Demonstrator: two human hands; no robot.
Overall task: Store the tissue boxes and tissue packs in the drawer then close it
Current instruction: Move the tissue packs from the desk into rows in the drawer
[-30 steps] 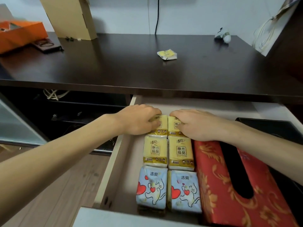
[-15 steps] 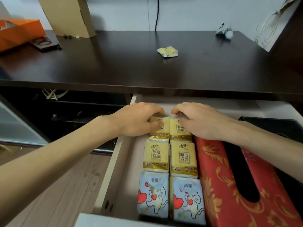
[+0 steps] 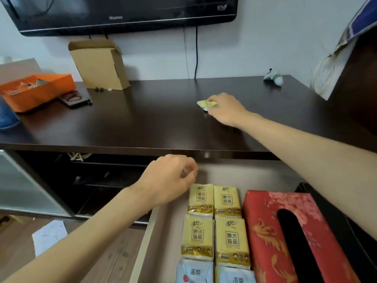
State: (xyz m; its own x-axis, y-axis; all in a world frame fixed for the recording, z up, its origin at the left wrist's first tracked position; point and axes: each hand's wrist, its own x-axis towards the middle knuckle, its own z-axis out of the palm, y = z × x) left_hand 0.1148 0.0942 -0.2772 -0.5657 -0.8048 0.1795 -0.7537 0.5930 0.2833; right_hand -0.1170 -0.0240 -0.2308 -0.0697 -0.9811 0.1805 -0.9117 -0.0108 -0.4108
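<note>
The open drawer holds several yellow tissue packs in two columns, two blue cat-print packs at the near end, and a red floral tissue box to their right. On the dark tabletop lies a small yellow tissue pack. My right hand is stretched out over it, and its fingers curl around the pack's right end. My left hand hovers over the drawer's far left corner, with its fingers loosely curled and holding nothing.
A cardboard box, an orange tray and a dark wallet sit at the back left of the tabletop. A small white object lies back right. A television hangs above. A black box edges the red one.
Both hands have left the far yellow packs in the drawer. My right hand has reached up onto the tabletop to the small yellow pack. My left hand has lifted slightly. The camera has tilted up.
</note>
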